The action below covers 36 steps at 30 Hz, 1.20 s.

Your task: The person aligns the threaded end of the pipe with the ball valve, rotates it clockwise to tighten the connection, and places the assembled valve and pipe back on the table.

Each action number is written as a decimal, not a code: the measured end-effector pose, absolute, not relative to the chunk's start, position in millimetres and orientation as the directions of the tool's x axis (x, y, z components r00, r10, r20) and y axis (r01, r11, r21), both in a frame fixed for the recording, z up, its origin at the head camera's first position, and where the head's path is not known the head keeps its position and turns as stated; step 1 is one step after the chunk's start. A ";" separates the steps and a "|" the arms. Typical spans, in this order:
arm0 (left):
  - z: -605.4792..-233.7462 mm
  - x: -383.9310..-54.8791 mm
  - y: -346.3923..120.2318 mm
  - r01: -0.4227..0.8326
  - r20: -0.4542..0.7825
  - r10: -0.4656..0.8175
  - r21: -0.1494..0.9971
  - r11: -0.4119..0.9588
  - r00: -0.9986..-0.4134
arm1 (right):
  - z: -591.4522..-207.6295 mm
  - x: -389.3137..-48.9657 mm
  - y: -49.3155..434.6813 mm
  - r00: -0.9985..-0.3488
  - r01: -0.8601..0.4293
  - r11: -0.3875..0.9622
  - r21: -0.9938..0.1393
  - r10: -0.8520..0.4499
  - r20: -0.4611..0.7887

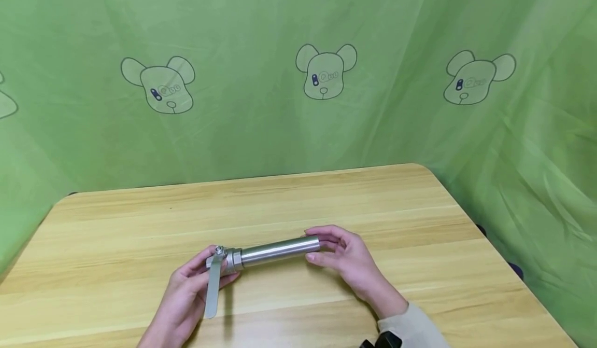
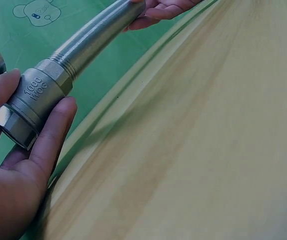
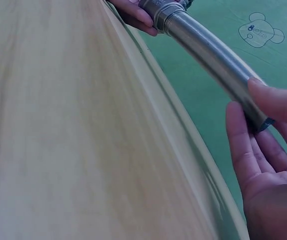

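My left hand [image 1: 183, 297] grips a metal ball valve [image 1: 235, 259] whose flat lever handle [image 1: 212, 292] points down toward me. Raised lettering "1000 WOG" marks the valve body [image 2: 33, 92] in the left wrist view. A shiny steel pipe [image 1: 280, 250] extends from the valve toward the right, and a few threads show at the joint. Around the pipe's free end, my right hand [image 1: 352, 259] has its thumb on one side and fingers on the other. The right wrist view shows the pipe [image 3: 218, 60] held above the table by both hands.
A wood-grain table [image 1: 140, 223] with rounded far corners lies under the hands. Behind and beside it hangs a green cloth [image 1: 242, 125] printed with bear faces. A black object [image 1: 388, 339] sits at the right sleeve.
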<state>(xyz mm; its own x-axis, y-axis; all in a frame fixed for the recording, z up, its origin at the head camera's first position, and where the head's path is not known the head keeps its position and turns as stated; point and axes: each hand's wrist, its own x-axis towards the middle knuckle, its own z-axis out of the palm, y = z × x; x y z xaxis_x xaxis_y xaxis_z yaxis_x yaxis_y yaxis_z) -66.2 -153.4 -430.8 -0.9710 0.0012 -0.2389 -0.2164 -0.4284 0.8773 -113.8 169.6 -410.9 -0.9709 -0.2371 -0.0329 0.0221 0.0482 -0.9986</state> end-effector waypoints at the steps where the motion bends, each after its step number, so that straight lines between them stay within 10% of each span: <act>1: -431.0 -66.4 -153.6 -0.218 -0.242 0.000 0.875 -0.431 -0.970 | -410.8 -113.7 169.8 -0.972 0.018 0.056 -0.998 -0.233 -0.031; 36: -429.1 -64.5 -153.2 -0.199 -0.219 -0.001 0.887 -0.416 -0.976 | -409.8 -112.0 167.7 -0.970 0.010 0.038 -0.999 -0.242 -0.019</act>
